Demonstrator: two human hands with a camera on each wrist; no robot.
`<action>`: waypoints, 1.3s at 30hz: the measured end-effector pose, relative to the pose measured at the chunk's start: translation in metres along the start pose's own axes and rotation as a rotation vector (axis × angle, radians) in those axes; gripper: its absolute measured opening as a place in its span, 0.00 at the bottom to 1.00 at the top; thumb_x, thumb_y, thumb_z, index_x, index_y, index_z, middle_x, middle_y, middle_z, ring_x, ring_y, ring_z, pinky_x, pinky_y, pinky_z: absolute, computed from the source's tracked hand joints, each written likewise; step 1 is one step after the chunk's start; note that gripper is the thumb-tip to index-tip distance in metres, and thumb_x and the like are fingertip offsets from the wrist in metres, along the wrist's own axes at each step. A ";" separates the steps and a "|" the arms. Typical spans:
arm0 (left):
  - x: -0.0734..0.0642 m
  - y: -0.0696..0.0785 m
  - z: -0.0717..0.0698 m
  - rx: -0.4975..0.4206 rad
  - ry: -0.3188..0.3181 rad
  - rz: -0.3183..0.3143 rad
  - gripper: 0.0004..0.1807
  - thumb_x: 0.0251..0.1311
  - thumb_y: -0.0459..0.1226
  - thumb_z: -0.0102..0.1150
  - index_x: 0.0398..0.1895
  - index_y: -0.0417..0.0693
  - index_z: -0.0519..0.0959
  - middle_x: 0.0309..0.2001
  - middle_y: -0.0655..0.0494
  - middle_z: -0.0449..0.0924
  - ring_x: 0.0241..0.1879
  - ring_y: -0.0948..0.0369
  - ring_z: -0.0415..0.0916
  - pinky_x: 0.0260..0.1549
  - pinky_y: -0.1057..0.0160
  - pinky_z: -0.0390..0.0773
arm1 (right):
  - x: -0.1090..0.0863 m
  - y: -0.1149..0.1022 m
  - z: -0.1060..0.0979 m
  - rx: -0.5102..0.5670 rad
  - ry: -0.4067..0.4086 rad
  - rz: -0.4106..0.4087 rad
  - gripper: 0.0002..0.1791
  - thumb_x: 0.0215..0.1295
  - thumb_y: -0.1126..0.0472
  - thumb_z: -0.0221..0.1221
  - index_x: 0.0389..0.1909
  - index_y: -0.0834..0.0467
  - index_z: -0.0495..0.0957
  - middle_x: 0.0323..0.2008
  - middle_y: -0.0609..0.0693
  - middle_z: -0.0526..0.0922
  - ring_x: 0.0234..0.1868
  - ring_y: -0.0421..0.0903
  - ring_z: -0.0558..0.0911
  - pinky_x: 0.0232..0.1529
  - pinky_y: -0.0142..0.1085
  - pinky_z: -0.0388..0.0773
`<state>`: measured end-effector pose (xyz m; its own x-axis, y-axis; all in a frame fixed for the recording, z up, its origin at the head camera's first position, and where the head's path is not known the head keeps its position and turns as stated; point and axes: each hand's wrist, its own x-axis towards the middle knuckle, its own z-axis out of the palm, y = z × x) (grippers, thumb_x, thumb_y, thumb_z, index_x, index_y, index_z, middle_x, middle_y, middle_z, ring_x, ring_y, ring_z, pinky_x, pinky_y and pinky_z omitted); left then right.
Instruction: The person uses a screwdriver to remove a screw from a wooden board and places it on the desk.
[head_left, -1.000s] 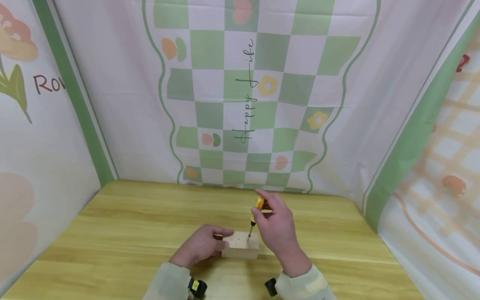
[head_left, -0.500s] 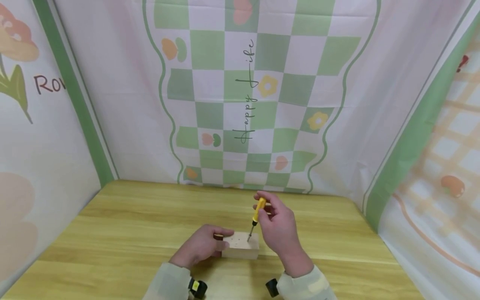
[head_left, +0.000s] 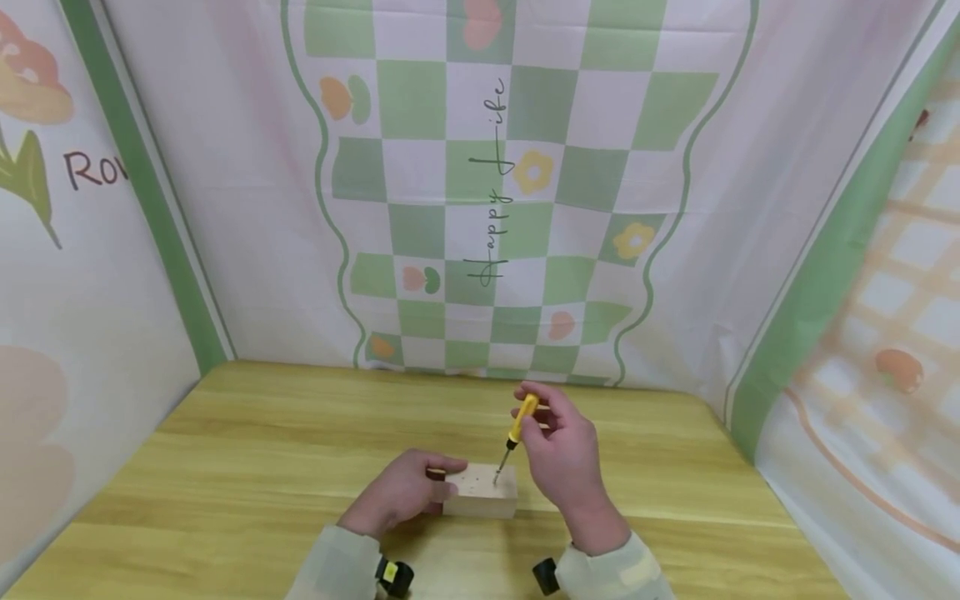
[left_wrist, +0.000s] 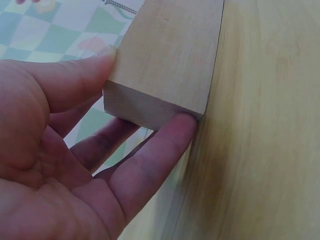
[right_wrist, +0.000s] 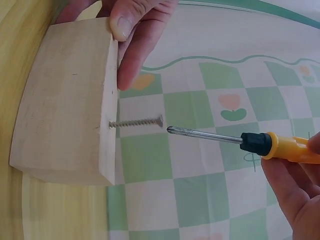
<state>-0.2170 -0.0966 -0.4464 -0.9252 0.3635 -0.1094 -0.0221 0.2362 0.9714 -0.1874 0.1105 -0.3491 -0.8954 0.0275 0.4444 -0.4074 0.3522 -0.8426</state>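
A pale wooden block [head_left: 480,505] lies on the table, its top face marked with several small dark holes. My left hand [head_left: 405,490] grips its left end, thumb and fingers on the sides and end face in the left wrist view. A metal screw [right_wrist: 137,122] stands partly sunk in the top face, its threads showing. My right hand [head_left: 564,454] holds a yellow-handled screwdriver [right_wrist: 205,134] between thumb and fingers, its handle leaning to the right. In the right wrist view the cross-shaped tip points at the screw head, with a small gap between them.
The wood-grain table [head_left: 300,417] stretches around the block. Behind it hangs a checkered fabric backdrop [head_left: 480,225], with printed cloth on both sides. Black wrist cameras [head_left: 396,575] sit near both sleeves.
My right hand has shifted slightly right, and the screwdriver handle leans further right than before. The left hand and block stay where they were.
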 end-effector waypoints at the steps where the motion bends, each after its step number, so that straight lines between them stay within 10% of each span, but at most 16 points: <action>1: 0.000 0.000 0.000 0.002 0.000 0.000 0.18 0.52 0.32 0.65 0.49 0.51 0.81 0.51 0.48 0.75 0.42 0.54 0.75 0.34 0.56 0.80 | 0.002 0.005 -0.001 0.006 0.002 -0.005 0.21 0.62 0.73 0.53 0.52 0.50 0.75 0.46 0.46 0.78 0.42 0.47 0.80 0.34 0.37 0.80; 6: 0.002 -0.002 0.000 -0.019 -0.003 0.006 0.19 0.52 0.31 0.65 0.49 0.49 0.81 0.50 0.47 0.75 0.41 0.54 0.75 0.34 0.56 0.80 | 0.016 0.021 -0.016 0.107 0.040 0.052 0.21 0.61 0.73 0.55 0.54 0.53 0.73 0.47 0.49 0.77 0.42 0.52 0.80 0.36 0.38 0.80; 11: 0.004 -0.005 -0.001 -0.041 -0.014 0.010 0.19 0.53 0.30 0.65 0.49 0.49 0.81 0.49 0.48 0.76 0.41 0.54 0.76 0.33 0.56 0.80 | 0.035 0.034 -0.051 0.424 0.078 0.257 0.22 0.61 0.73 0.57 0.57 0.58 0.69 0.49 0.55 0.76 0.43 0.55 0.80 0.40 0.43 0.79; 18: 0.005 -0.007 -0.002 -0.077 -0.041 0.017 0.19 0.54 0.30 0.64 0.51 0.47 0.80 0.51 0.48 0.75 0.41 0.54 0.77 0.34 0.55 0.80 | 0.050 0.076 -0.112 0.728 -0.035 0.473 0.17 0.64 0.70 0.56 0.52 0.55 0.68 0.42 0.50 0.79 0.41 0.50 0.81 0.43 0.41 0.78; 28: 0.005 -0.008 -0.001 -0.069 -0.033 0.013 0.19 0.53 0.30 0.64 0.51 0.48 0.80 0.49 0.48 0.76 0.41 0.54 0.77 0.34 0.55 0.80 | 0.033 0.154 -0.153 0.434 -0.271 0.727 0.29 0.63 0.69 0.55 0.64 0.65 0.59 0.39 0.57 0.74 0.37 0.50 0.79 0.39 0.43 0.79; 39: 0.006 -0.009 0.000 -0.069 -0.032 0.023 0.19 0.54 0.30 0.64 0.51 0.47 0.80 0.50 0.48 0.76 0.41 0.53 0.77 0.34 0.55 0.80 | 0.019 0.173 -0.135 0.140 -0.359 0.747 0.28 0.56 0.69 0.60 0.59 0.67 0.66 0.29 0.55 0.78 0.29 0.49 0.80 0.30 0.45 0.80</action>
<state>-0.2221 -0.0971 -0.4557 -0.9131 0.3971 -0.0929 -0.0286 0.1650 0.9859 -0.2506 0.2980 -0.4457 -0.9317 -0.1003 -0.3492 0.3181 0.2392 -0.9174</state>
